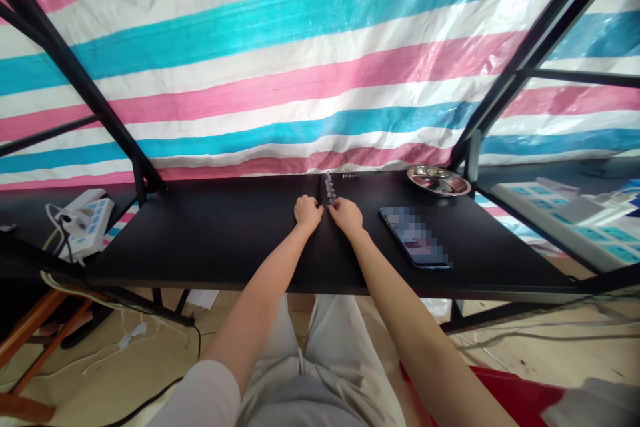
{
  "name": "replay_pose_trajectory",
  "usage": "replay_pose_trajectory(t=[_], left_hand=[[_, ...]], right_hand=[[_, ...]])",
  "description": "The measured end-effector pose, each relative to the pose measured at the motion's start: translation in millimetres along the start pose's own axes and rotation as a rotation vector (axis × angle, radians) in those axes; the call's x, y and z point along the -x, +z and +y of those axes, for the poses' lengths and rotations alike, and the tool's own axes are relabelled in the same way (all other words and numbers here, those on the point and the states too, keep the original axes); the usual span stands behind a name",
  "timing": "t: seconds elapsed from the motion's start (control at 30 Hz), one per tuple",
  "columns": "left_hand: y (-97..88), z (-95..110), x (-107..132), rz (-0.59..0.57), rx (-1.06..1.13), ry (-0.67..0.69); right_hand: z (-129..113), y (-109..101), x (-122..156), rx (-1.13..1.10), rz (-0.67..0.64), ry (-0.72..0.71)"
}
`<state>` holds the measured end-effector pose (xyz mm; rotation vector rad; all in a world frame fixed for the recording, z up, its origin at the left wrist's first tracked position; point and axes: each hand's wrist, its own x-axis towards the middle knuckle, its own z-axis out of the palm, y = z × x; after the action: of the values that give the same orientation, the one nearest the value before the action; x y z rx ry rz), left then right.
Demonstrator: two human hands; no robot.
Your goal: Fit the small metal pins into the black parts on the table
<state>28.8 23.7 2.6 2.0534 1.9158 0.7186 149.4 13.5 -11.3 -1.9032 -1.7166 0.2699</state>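
Both hands rest near the middle of the black tabletop (215, 233), a narrow gap between them. My left hand (309, 212) has its fingers curled together at the fingertips; anything in them is too small to see. My right hand (347, 215) is pinched at the near end of a row of small shiny clear or silvery pieces (329, 185); what the fingertips hold cannot be made out. The row runs away from me toward the table's back edge. Just right of its far end lies a short second row of tiny metallic pieces (351, 176).
A round metal dish (439, 181) sits at the back right. Nearer me on the right lies a phone (415, 238) with a blurred screen. Power strips stand on the left (93, 223) and right (595, 227) neighbouring tables. Black frame bars slant up both sides before a striped sheet (300, 93).
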Motion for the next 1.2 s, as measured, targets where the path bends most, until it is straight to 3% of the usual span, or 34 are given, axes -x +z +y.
replay_pose_trajectory(t=[0.13,0.27,0.37,0.67,0.87,1.0,1.2], left_hand=[[-9.2,-5,8,-0.022,-0.043,0.015],[-19.8,-15,22,0.062,-0.081,0.056],[-22.5,-20,29,0.102,-0.107,0.073],[-25.2,-5,39,0.11,-0.204,0.361],[-23.9,-7,28,0.028,-0.187,0.318],[-31.1,-21,20,0.084,0.054,0.246],[-59.9,-58,13,0.162,0.868,-0.112]], right_hand=[[12,2,-1,-0.14,0.067,-0.07],[24,1,-1,-0.381,0.285,-0.068],[28,-1,0,-0.43,0.392,-0.063],[28,0,2,-0.391,0.358,-0.088],[18,-3,8,-0.343,0.354,-0.111],[8,-4,13,-0.173,0.265,-0.047],[0,2,12,-0.019,0.162,-0.024]])
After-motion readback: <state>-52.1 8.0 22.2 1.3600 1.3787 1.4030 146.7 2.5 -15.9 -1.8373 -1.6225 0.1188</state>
